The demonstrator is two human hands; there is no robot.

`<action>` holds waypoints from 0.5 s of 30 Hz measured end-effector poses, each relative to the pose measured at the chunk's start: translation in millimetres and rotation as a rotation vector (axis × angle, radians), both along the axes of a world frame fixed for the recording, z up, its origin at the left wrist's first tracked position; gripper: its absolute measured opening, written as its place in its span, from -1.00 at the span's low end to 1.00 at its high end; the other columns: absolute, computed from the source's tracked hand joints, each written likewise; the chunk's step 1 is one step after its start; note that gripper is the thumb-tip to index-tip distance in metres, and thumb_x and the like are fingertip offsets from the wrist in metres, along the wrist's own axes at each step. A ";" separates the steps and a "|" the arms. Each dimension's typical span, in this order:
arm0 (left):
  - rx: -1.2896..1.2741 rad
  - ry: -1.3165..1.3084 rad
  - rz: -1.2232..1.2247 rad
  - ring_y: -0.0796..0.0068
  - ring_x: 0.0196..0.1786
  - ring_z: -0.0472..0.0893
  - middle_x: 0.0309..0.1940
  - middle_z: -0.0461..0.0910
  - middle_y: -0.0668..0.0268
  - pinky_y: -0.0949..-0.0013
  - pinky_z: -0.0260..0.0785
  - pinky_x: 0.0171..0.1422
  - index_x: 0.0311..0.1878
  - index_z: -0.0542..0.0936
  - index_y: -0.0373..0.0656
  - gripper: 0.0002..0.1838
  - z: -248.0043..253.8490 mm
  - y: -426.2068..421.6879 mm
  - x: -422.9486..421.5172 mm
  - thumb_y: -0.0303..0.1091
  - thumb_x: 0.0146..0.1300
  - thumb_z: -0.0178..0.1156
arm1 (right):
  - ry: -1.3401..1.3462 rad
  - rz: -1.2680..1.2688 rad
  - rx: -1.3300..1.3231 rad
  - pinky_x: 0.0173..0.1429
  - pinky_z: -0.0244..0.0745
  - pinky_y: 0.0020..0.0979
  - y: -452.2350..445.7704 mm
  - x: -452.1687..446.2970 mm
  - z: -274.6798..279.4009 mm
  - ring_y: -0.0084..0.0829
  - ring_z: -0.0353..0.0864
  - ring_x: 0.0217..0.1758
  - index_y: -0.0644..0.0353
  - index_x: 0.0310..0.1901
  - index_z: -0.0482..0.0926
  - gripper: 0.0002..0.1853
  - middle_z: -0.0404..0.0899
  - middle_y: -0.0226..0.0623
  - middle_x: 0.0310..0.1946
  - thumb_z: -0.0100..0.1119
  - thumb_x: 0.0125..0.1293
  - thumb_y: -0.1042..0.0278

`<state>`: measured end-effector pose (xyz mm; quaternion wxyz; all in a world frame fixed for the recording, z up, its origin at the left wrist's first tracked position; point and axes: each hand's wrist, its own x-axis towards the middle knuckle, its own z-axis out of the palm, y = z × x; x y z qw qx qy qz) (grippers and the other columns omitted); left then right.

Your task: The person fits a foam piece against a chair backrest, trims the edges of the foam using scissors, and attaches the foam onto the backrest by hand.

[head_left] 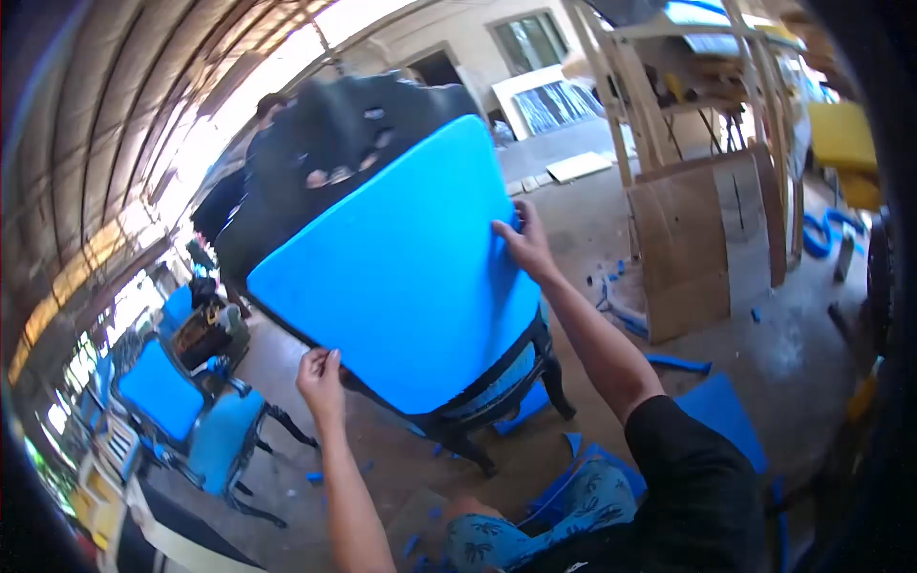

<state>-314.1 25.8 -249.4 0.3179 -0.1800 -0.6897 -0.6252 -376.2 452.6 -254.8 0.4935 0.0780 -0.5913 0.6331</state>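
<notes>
Head camera view, from the left: a pale slatted piece (117, 444) stands at the edge, with a dark-framed chair (224, 444) just beside it, its back and seat both blue, its carved legs on the floor near small blue scraps. Next comes your left hand (320, 372), fingers bent and closed on the lower left edge of a large blue panel (401, 267). That panel sits tilted in front of you, in the middle of the view, broad and smooth, its top edge sloping up to the right. Behind its upper part rises a tall dark frame (425, 100) with a few openings in it; below it you can see a seat with a blue side (501, 382) and dark legs, partly covered by the panel. Your right hand (523, 244) grips the panel's right edge, thumb laid on the front face; the fingers behind are hidden, so you cannot tell how far they wrap. Past that, a white-bordered pane (554, 103) leans by the far wall, and your patterned shorts (587, 497) show low down. Farther right stand a brown board (678, 253), a flat blue sheet (721, 415) on the floor, some curled blue strips (817, 234) and a yellow block (842, 137) near the right edge
</notes>
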 end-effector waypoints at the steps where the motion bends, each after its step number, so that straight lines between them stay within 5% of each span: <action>1: 0.037 -0.017 0.023 0.60 -0.30 0.59 -0.31 0.63 0.30 0.48 0.50 -0.31 -0.14 0.54 -0.32 -0.85 -1.8 -1.9 -3.8 -0.50 0.30 0.29 | -0.013 -0.040 -0.024 0.25 0.45 -0.19 0.2 -6.6 -4.5 -0.11 0.54 0.18 0.29 0.22 0.42 -0.36 0.54 0.05 0.10 0.46 0.17 0.19; 6: -0.030 -0.008 0.018 0.55 -0.30 0.58 -0.28 0.60 0.28 0.44 0.51 -0.30 -0.12 0.49 -0.26 -0.87 -1.8 -4.0 -6.1 -0.48 0.36 0.23 | -0.022 -0.347 0.067 0.18 0.47 -0.12 -4.2 22.1 1.3 -0.01 0.56 0.09 0.25 0.10 0.54 -0.40 0.56 -0.01 -0.01 0.50 0.10 0.09; 15: 0.021 0.002 0.066 0.54 -0.15 0.57 -0.17 0.60 0.31 0.40 0.47 -0.12 -0.11 0.48 -0.15 -0.90 -1.9 -6.1 1.9 -0.51 0.39 0.19 | 0.154 -0.232 -0.124 0.15 0.49 -0.22 -3.7 2.4 -26.0 -0.12 0.58 0.05 0.22 0.02 0.61 -0.54 0.58 -0.09 -0.08 0.50 0.09 0.24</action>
